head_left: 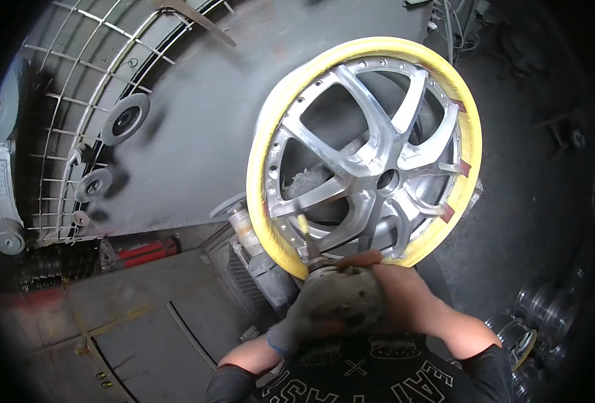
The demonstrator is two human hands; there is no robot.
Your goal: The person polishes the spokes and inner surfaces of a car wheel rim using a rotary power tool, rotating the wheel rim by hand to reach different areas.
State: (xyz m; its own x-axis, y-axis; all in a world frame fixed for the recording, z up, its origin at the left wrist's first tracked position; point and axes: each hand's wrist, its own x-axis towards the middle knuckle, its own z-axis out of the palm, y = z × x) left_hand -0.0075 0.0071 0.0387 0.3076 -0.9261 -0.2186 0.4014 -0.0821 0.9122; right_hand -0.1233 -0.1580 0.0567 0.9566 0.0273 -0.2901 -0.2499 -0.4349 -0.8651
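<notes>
A silver spoked wheel with yellow tape around its rim and a few dark red patches leans in front of me. Both my hands are closed around a grey, dusty power tool at the wheel's lower edge. The tool's narrow front, with a small yellowish tip, points up over the lower left spokes. My left hand, in a greyish glove with a blue cuff, wraps the tool's left side. My right hand, bare, grips its right side. Whether the tip touches metal cannot be made out.
A white wire grid with round discs hangs at the upper left. Red tool-like object and grey cabinet are at the lower left. Behind the wheel's lower left stands a machine. More wheels lie at the lower right.
</notes>
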